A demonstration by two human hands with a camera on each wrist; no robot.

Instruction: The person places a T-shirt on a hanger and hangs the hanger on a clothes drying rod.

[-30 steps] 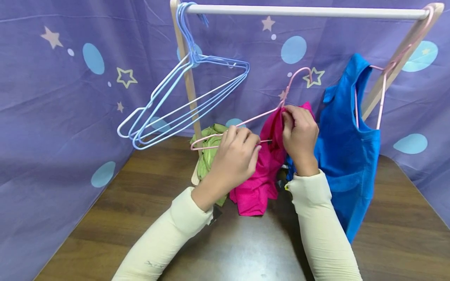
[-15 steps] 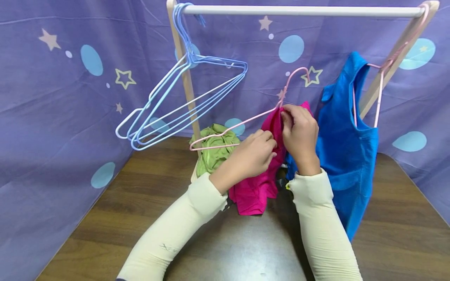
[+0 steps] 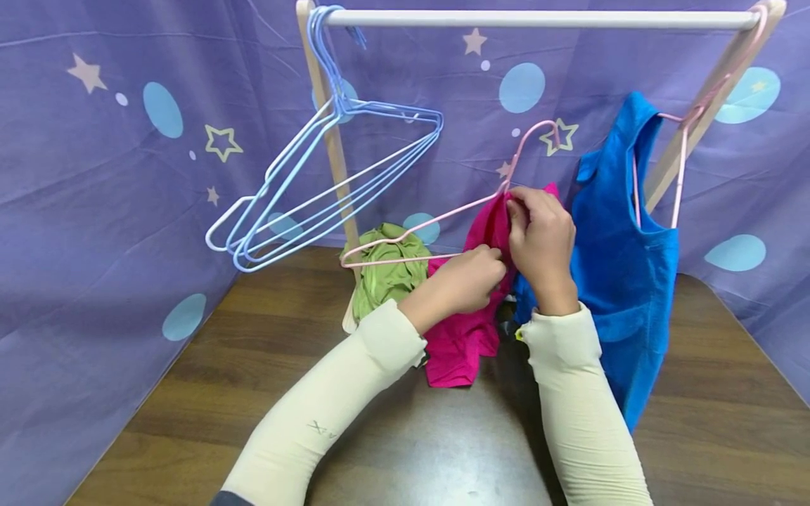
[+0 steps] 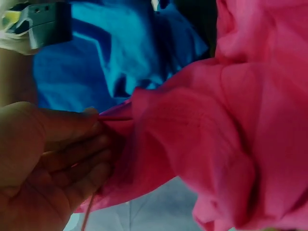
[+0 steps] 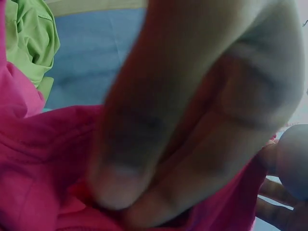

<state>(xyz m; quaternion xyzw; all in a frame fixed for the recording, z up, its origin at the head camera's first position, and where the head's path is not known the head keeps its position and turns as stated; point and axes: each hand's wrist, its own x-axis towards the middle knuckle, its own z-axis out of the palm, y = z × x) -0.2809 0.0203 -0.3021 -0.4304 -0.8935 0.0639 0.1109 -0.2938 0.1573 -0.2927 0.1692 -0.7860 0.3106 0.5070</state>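
Observation:
In the head view, a pink wire hanger is held tilted below the rail, its hook pointing up and its left end free. A bright pink garment covers part of its right side. My right hand pinches the garment's upper edge just below the hanger's neck; the fingertips press into the cloth in the right wrist view. My left hand has its fingers curled at the garment's opening, beside the hanger's lower bar. In the left wrist view, thumb and fingers meet at the cloth with wire close by; part of the grip is hidden.
A clothes rack with a white rail stands behind. Several blue and white hangers hang at its left end. A blue sleeveless garment hangs on a pink hanger at right. A crumpled green garment lies on the wooden table.
My left hand has slid right along the hanger to the pink garment, its fingers now curled in there. The right hand keeps its pinch. The view has shifted slightly.

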